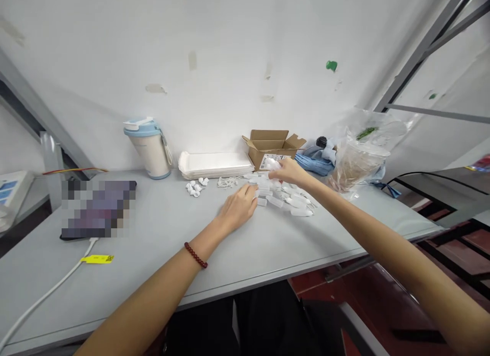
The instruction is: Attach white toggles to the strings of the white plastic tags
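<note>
A loose pile of small translucent white plastic pieces (275, 200), some with thin white cords, lies on the grey table. My left hand (239, 205) rests at the pile's left side, its fingers bent together on the pieces; what is under the fingertips is hidden. Over the back of the pile, my right hand (289, 172) is closed around a white plastic piece (272, 164), partly hidden by the fingers. Left of the pile lie a tangle of white cord (227, 182) and a small cluster of white bits (196, 187).
Behind the pile stand an open cardboard box (264, 154) and a stack of white trays (218, 164). A tumbler (151, 151) and a charging phone (99, 209) with a white cable (46, 294) are leftward. Blue cloth (316, 164) and a plastic bag (356, 162) sit right.
</note>
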{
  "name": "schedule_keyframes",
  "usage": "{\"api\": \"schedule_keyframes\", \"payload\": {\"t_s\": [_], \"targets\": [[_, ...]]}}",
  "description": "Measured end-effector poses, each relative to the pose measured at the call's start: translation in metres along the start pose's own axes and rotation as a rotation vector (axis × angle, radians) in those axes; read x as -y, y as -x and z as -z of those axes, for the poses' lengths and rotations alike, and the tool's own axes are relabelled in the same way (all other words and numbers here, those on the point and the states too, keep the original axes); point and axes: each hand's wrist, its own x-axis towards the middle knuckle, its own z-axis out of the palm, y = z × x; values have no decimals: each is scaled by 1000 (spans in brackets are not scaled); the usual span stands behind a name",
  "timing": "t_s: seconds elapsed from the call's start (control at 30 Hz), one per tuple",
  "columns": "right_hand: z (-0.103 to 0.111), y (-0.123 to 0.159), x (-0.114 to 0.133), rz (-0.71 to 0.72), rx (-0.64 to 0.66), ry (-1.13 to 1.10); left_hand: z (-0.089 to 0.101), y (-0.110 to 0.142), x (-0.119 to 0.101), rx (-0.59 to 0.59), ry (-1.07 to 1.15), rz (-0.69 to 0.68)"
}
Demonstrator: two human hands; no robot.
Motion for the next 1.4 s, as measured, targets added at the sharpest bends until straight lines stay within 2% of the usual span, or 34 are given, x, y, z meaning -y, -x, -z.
{"api": "schedule_keyframes", "payload": {"t_s": [0.1, 0.2, 0.3, 0.47, 0.53, 0.6, 0.7, 0.77, 0.87, 0.9, 1.0, 1.1, 1.23, 1.3, 1.4], "targets": [[-14, 10, 13, 11, 88, -174, -1, -2, 4, -65, 41, 48], [-27, 14, 19, 0, 169, -356, -4, -4, 11, -35, 137, 141], [-37, 9, 16, 24, 137, -483, -7, -5, 15, -8, 110, 159], [-45, -3, 3, 10, 70, -755, -15, -10, 13, -37, -29, 106], [-44, -2, -1, 0, 50, -855, -18, -13, 12, -64, -54, 88], [-41, 5, 0, 30, 63, -973, -19, -16, 13, -140, -46, 106], [-44, 28, 15, 127, 205, -1164, -11, -19, 18, -291, 30, 226], [-54, 49, 31, 152, 387, -1247, -1, -19, 24, -352, 136, 341], [-75, 75, 50, 89, 661, -1233, 15, -16, 35, -483, 378, 533], [-81, 80, 53, 91, 712, -1231, 20, -15, 39, -540, 446, 578], [-94, 77, 51, 107, 590, -1210, 28, -14, 46, -664, 595, 668], [-99, 54, 38, 146, 438, -1087, 31, -16, 43, -685, 747, 731], [-99, 20, 19, 182, 215, -947, 31, -17, 29, -589, 1007, 813], [-97, 9, 12, 152, 122, -982, 32, -16, 24, -518, 1159, 860], [-94, 2, 5, 142, 69, -1120, 32, -14, 20, -430, 1326, 907]]}}
